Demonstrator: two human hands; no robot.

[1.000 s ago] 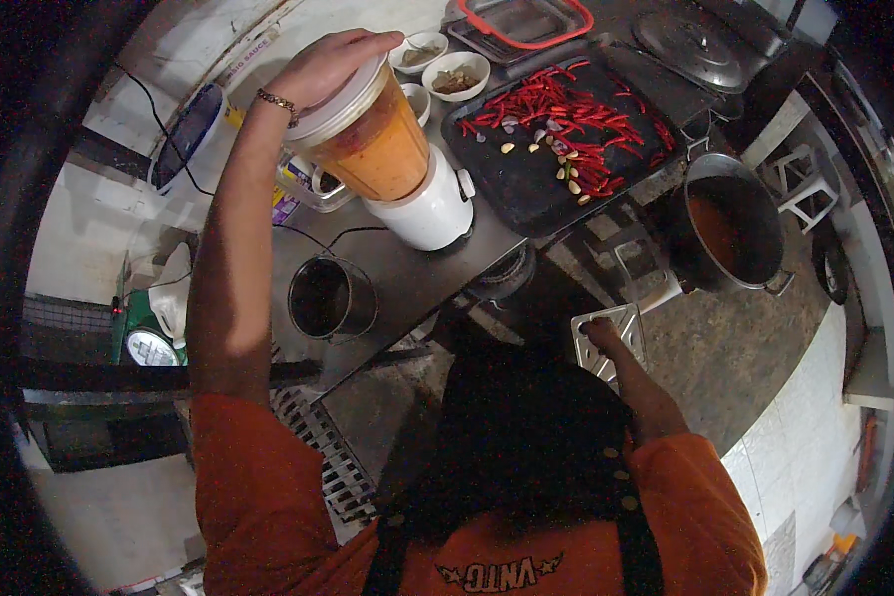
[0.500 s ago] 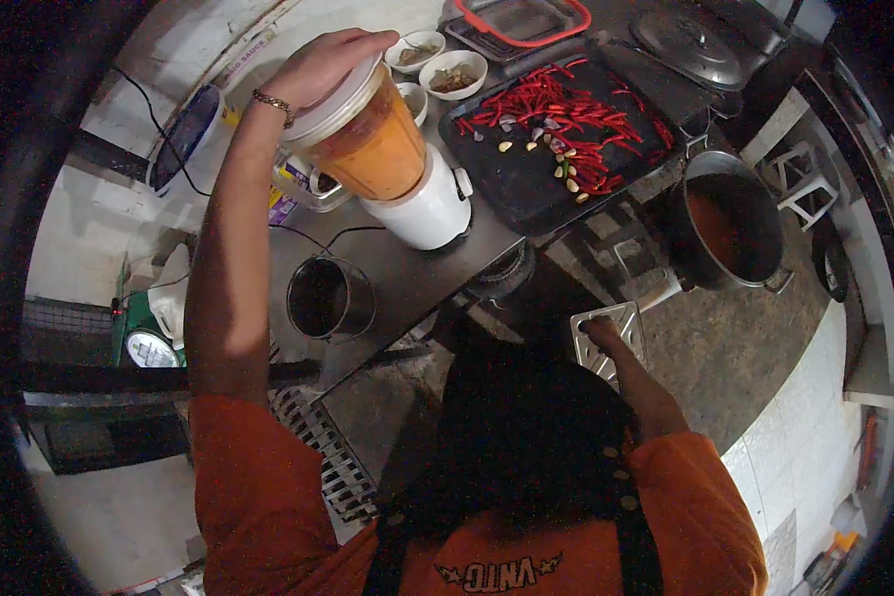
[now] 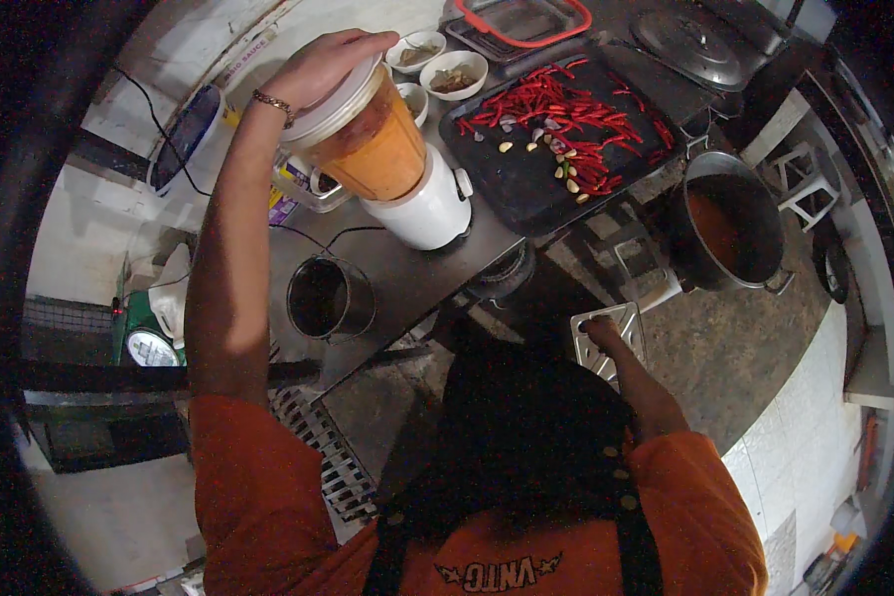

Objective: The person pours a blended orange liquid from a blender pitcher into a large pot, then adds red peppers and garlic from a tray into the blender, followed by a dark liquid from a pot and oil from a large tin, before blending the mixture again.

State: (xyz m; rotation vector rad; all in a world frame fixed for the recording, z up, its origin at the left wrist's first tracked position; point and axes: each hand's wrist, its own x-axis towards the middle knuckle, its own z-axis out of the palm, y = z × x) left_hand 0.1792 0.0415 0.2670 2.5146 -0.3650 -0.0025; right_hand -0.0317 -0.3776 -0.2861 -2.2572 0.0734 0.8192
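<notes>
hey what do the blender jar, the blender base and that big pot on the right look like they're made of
The blender jar looks like clear plastic, possibly glass: the orange mix shows through its wall. The blender base seems glossy white plastic, smooth and moulded. The big pot looks like dull grey metal, probably aluminium or steel, with a thin rim and small side handles.

The blender [image 3: 397, 164] is hemmed by bowls [image 3: 437, 65] behind and tray [image 3: 526, 189] beside; bare counter [image 3: 417, 278] is left in front.
</notes>
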